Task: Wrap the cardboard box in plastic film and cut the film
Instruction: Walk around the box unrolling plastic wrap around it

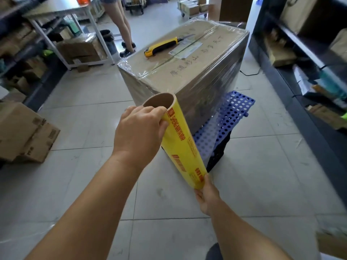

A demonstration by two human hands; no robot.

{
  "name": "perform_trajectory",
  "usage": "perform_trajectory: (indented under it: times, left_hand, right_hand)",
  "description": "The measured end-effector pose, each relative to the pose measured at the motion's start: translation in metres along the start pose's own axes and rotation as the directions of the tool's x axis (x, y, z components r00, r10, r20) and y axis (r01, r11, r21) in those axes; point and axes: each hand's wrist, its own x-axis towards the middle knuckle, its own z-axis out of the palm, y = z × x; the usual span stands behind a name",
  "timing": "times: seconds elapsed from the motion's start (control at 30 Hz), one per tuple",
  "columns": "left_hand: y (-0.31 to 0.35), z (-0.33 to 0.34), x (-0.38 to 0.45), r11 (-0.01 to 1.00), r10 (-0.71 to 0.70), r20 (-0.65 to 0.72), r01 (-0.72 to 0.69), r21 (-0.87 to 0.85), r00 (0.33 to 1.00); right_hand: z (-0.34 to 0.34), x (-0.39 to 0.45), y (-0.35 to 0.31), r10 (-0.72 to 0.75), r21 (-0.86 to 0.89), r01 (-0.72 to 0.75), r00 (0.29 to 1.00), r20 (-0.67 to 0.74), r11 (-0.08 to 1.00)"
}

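Beside the cardboard box (187, 72), at its near corner, a person holds a yellow roll of film (183, 145) tilted. Their left hand (139, 132) grips its open top end; their right hand (206, 194) clasps the bottom end. Film runs from the roll onto the box's wrapped side. A yellow utility knife (163, 46) lies on the box's top; a blue perforated pallet (225, 124) sits beneath the box.

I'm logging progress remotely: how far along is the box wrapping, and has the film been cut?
Done: the cardboard box already shows film round its sides. In hand: the left hand grips the top of the film roll, the right hand its bottom end, with film stretched from roll to box. Left: the cut. The utility knife lies untouched on the box top.
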Motion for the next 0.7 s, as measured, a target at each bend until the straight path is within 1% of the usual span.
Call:
perform_trajectory:
  times: [0.17, 0.27, 0.43, 0.6, 0.7]
  left_hand:
    - [-0.032, -0.001, -0.002, 1.0, 0.012, -0.002, -0.012, 0.018, 1.0]
    - [-0.051, 0.003, -0.002, 1.0, 0.01, 0.008, -0.011, 0.025, 1.0]
    - [-0.088, 0.012, 0.004, 0.999, 0.032, 0.009, -0.032, 0.025, 0.999]
    - [-0.129, 0.023, 0.02, 0.996, 0.089, 0.028, -0.089, -0.015, 0.996]
    - [-0.152, 0.027, 0.035, 0.987, 0.151, 0.04, -0.148, -0.065, 0.988]
  right_hand:
    - [0.028, 0.007, 0.02, 0.019, -0.047, -0.018, 1.0, 0.02, 0.999]
    - [0.047, 0.013, 0.03, 0.029, -0.041, -0.027, 0.999, 0.033, 0.999]
    - [0.083, 0.026, 0.039, 0.042, -0.029, -0.041, 0.999, 0.016, 0.999]
    - [0.125, 0.045, 0.047, 0.032, 0.049, -0.032, 0.999, 0.013, 0.998]
    - [0.151, 0.053, 0.049, 0.02, 0.157, -0.021, 1.0, 0.004, 0.987]
